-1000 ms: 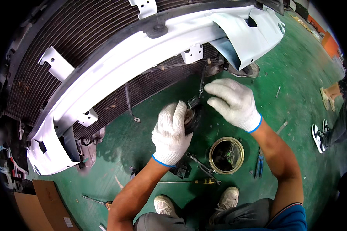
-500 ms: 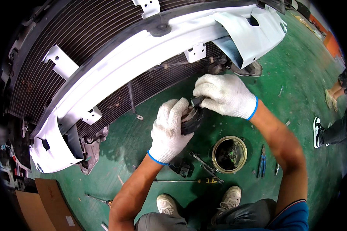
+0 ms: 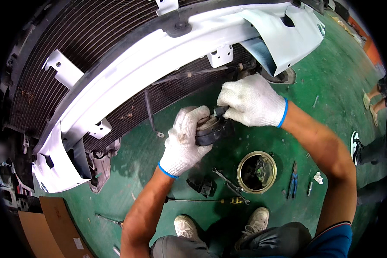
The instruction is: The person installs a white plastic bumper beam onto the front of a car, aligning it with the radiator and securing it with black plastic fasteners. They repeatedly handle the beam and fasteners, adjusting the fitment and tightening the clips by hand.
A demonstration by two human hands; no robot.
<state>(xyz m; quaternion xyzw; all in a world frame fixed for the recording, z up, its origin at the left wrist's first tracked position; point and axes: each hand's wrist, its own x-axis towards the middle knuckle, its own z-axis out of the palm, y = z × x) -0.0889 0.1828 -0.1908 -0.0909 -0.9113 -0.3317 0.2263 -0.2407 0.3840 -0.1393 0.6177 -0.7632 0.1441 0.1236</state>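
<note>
While the left hand [image 3: 182, 139] clasps a round black part [image 3: 211, 134] above the green floor [image 3: 314, 124] and the right hand [image 3: 250, 103] pinches a small black piece [image 3: 219, 111] against it, skewed force — or a slipping grip — could damage either.

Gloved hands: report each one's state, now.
Left hand: closed around a round dark part.
Right hand: closed, pinching a small black piece.

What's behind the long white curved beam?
Dark finned panelling shows above and below the white beam. Whatever sits directly behind the beam is covered, so I can't tell whether the panelling continues unbroken there.
</note>
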